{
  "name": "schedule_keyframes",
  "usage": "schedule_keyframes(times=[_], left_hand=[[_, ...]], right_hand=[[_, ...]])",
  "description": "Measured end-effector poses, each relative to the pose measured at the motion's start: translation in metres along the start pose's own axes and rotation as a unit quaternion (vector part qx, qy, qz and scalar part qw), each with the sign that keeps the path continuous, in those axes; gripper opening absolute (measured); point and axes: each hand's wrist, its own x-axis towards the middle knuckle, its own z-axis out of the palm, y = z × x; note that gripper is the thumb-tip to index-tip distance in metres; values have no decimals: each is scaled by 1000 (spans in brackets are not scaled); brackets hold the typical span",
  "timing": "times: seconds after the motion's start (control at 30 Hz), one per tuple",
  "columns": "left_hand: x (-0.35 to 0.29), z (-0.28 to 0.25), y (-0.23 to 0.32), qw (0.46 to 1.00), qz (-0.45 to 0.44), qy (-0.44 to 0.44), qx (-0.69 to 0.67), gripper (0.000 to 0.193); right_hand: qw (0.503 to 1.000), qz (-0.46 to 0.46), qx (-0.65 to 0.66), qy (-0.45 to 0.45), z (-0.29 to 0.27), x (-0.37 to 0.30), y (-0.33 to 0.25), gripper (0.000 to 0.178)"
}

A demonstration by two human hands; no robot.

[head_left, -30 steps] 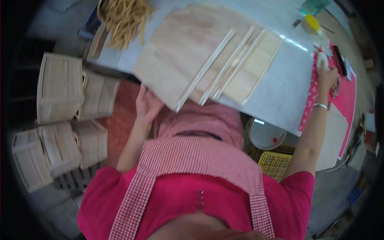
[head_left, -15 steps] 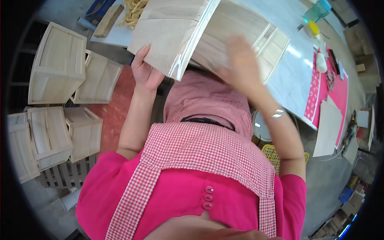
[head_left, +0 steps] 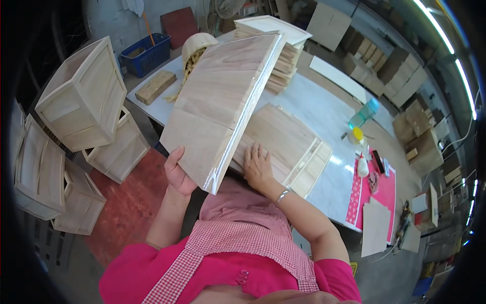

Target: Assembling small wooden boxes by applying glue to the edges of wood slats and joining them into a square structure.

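Now the left hand [head_left: 178,172] grips the near edge of a tilted wooden panel [head_left: 223,101], lifting it. Just right, the right hand [head_left: 258,164] lies flat and open, holding nothing, on the wooden board [head_left: 283,139] on the table [head_left: 324,109].

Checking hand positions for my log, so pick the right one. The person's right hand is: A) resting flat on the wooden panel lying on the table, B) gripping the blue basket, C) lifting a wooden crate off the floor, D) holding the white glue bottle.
A: the right hand lies palm-down, fingers spread, on the flat wooden panel on the table, while the left hand props up the tilted wooden panel.
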Motion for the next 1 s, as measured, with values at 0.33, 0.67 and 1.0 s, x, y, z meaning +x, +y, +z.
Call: schedule_keyframes(times=[0.33,0.67,1.0], left_hand=[[18,6,12,999,42,5,-10,57],[28,-7,33,997,76,10,7,62],[10,1,43,989,125,32,76,64]], right_hand=[[985,-73,-130,-88,-101,9,44,50],[969,-9,-64,237,-245,64,144,57],[968,-13,-164,191,-129,304,167,51]])
